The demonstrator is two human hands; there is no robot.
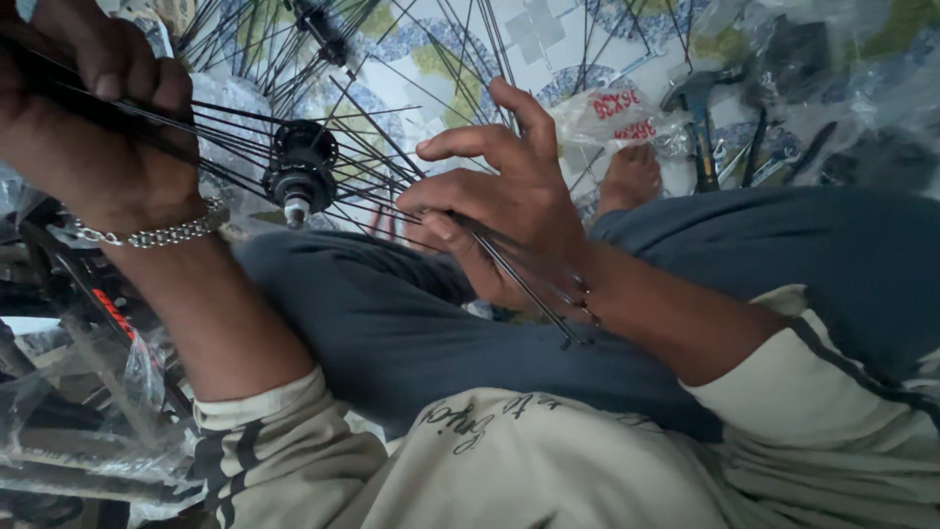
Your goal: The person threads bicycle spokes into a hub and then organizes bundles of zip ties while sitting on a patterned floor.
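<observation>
A black wheel hub [301, 172] with a silver axle end hangs over my lap, thin black spokes [387, 137] fanning out from it. My left hand [93, 127], a silver chain bracelet at its wrist, grips a bunch of those spokes at the upper left. My right hand [504, 196] pinches several loose spokes between thumb and fingers; their ends trail back along my wrist to about [573, 323]. I sit cross-legged in dark trousers [392, 323] and a cream long-sleeved top.
A hammer [697, 103] lies on the patterned floor at the upper right, beside a clear plastic bag [617, 118] with red print and my bare foot [630, 176]. Plastic-wrapped bicycle parts [88, 411] pile up at the left. More plastic wrapping [842, 88] covers the far right.
</observation>
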